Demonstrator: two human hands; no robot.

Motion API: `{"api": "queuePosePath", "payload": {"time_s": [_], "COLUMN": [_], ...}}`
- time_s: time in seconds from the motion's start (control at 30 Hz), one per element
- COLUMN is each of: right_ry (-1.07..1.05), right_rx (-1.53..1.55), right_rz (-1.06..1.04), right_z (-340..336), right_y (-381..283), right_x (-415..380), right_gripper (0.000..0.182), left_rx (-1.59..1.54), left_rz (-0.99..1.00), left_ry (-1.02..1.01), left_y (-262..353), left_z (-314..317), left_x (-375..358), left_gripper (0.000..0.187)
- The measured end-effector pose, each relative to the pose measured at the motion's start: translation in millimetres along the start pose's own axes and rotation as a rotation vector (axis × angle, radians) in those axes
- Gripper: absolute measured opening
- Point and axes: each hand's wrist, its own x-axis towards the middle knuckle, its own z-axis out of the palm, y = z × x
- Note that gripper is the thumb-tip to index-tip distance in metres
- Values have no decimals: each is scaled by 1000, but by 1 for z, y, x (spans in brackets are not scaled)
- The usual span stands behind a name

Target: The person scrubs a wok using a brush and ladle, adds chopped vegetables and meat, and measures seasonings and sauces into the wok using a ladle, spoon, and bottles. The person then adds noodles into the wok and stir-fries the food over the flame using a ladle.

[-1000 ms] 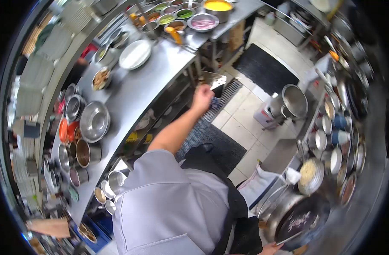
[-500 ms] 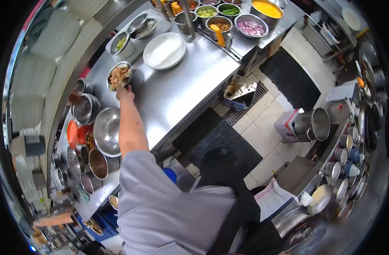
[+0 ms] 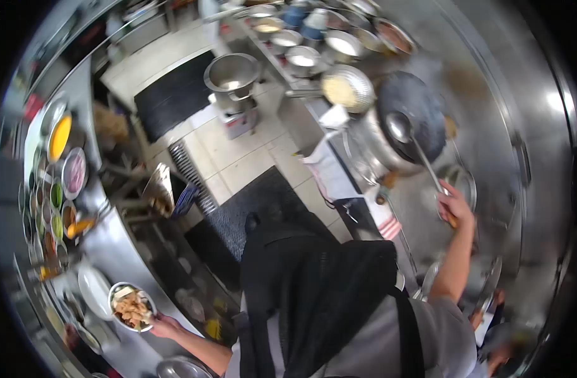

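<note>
Food bowl (image 3: 111,303), filled with light-brown pieces (image 3: 131,309), is at the near left, over the left counter (image 3: 121,246). The left hand (image 3: 165,326) grips it by its right rim, and whether its base touches the metal cannot be told. Just beside it on the left lies a white plate (image 3: 94,290), and a shiny metal basin (image 3: 182,366) sits nearer the person, partly cut off by the edge of view.

Well apart on the right, the right hand (image 3: 454,205) is closed around the handle of a ladle (image 3: 400,128). Its scoop lies over the dark inside of a wok (image 3: 421,94); contact between them is unclear.

Beside the wok, to its left, is a perforated strainer (image 3: 366,87) with pale food in it, and a white towel (image 3: 331,171) hangs along the edge nearer the person. On the far left, a pan of yellow liquid (image 3: 60,135) stands near a bowl of pinkish pieces (image 3: 75,173). Between the two work surfaces, a tall pot (image 3: 230,99) stands above the tiled floor, with a black mat (image 3: 175,94) to its left.
</note>
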Motion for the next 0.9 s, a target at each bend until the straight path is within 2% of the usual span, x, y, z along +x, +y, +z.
{"api": "queuePosePath", "payload": {"time_s": [0.03,0.07,0.13,0.2,0.3,0.4,0.43,0.47,0.53,0.57,0.6,0.63,0.7,0.77,0.9], "right_ry": [70,134,259,351,534,605,579,553,557,588,620,650,662,686,674], "right_rx": [-2,-3,-59,98,107,37,54,70,-1,-77,-154,-236,-427,-548,-758], "right_rz": [-17,-35,-187,-252,-280,-223,-214,-209,-231,-282,-336,-390,-268,-197,-24], "right_z": [5,14,22,35,57,67,60,53,38,32,24,17,2,-17,-52], "right_y": [18,36,95,126,127,129,134,138,142,150,162,171,172,174,177], "right_x": [18,37,95,132,142,159,160,157,143,137,132,125,101,88,65], "right_gripper": [63,62,60,60,63,62,61,61,57,58,58,59,61,61,59], "left_rx": [123,126,55,139,104,134,91,110,452,171,-27,-38,-133,-99,-235], "left_rz": [-63,-183,-267,-420,-493,-525,-474,-332,689,876,893,956,1126,1237,1339], "left_ry": [-110,-235,-569,-828,-1226,-1499,-1591,-1692,-1769,-1741,-1728,-1771,-1776,-1792,-1706], "left_y": [0,4,-22,-6,-39,-46,-41,-54,-63,-66,-83,-94,-110,-105,-88], "left_z": [28,69,136,221,321,412,439,466,514,530,545,559,588,609,631], "left_x": [-29,-65,-119,-216,-334,-484,-543,-590,-677,-723,-761,-788,-833,-866,-908], "left_gripper": [43,41,46,47,42,36,36,34,30,26,22,21,21,22,19]}}
